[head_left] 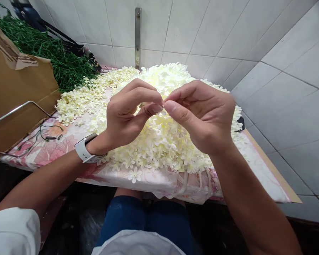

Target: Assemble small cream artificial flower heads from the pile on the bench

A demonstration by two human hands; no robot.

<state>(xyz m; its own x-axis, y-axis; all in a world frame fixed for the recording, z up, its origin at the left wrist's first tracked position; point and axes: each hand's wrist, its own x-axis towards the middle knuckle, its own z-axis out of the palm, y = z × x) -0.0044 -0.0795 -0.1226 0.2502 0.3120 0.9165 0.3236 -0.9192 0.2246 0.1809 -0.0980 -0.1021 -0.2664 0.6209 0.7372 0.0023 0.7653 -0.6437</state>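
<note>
White-tiled walls [202, 28] behind and to the right. Below them, tabletop under a pink floral cloth [154, 180]. Main load: big heap of cream artificial flower heads [172, 145] at the middle of the cloth, directly behind and below the hands. More small blossoms [76, 102] spread off to the left and rear. Cardboard box [34, 88] at far left, edge torn; tangled green plastic stems [69, 67] piled behind it. Blue shorts [124, 212] under the near edge.

Vertical metal strip [138, 32] fixed to the back wall. Right hand [207, 113] and left hand [130, 115] are up over the heap, fingertips meeting (or so close I can't see a gap). Left thumb and forefinger are pinched on a tiny pale piece [163, 111], too small to identify. Right thumb and forefinger come together at the same spot; can't tell if they grip it too. White-strapped watch [82, 149] on left wrist. One loose flower [134, 175] near the front edge.
</note>
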